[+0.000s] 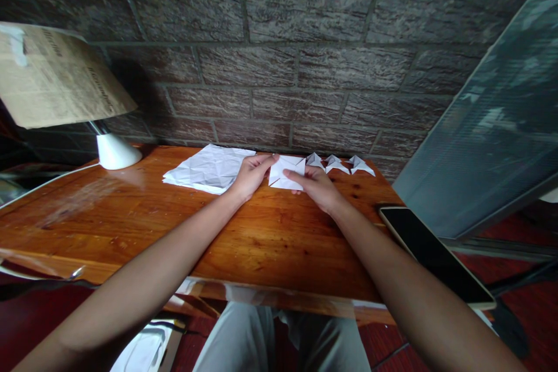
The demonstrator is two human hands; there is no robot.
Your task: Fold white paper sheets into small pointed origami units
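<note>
A small folded paper square [285, 167], white with diagonal crease lines, is held up above the wooden table between both hands. My left hand [253, 175] pinches its upper left corner, thumb on the front face. On the right side, my right hand [320, 186] grips it with the thumb lying across the front and fingers behind. Creased white paper sheets [209, 167] lie in a stack just left of my left hand. Beyond my right hand stand three folded paper shapes with points, among them a middle one [335, 164] and a right one [361, 165].
The wooden table [270, 250] backs onto a dark brick wall [270, 64]. A lamp with a paper shade [65, 78] and white base [117, 151] stands at the left. A black-screened tablet [436, 256] lies at the right edge, near a grey translucent panel [479, 122].
</note>
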